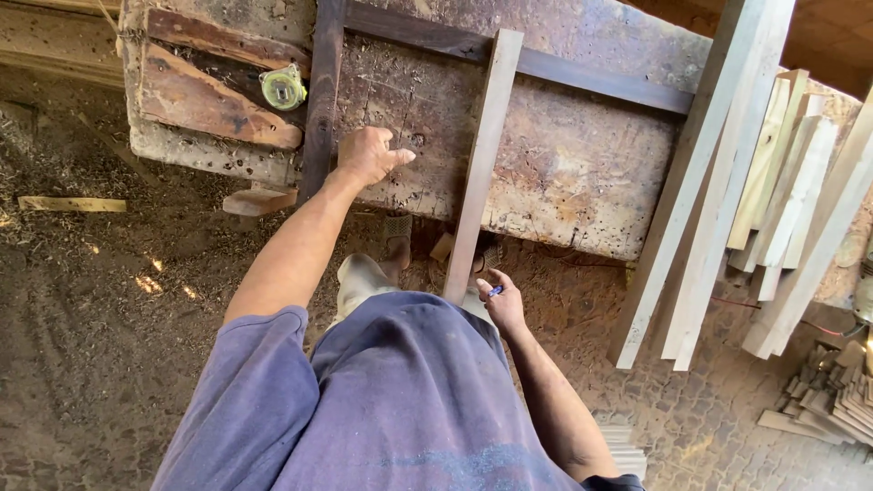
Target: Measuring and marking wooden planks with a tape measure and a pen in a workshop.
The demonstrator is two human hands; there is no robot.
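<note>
Now the left hand [368, 155], fingers loosely curled and holding nothing, hovers over the worn workbench [564, 164] at centre frame. Lower down, the right hand [500, 300] pinches a blue pen [495, 291] beside the narrow wood strip [482, 164]. Best pin that strip flat before marking.

Faded purple-blue T-shirt [400, 400], short sleeves, loose, creased. Forearms bare. Pale trousers [359, 277]; patterned sandal [396, 229] on one foot.

Yellow-green tape measure [283, 87] on the reddish-brown, pitted workbench [564, 164]; pale wooden strip [482, 164] across it; blue pen [495, 291] below
</note>
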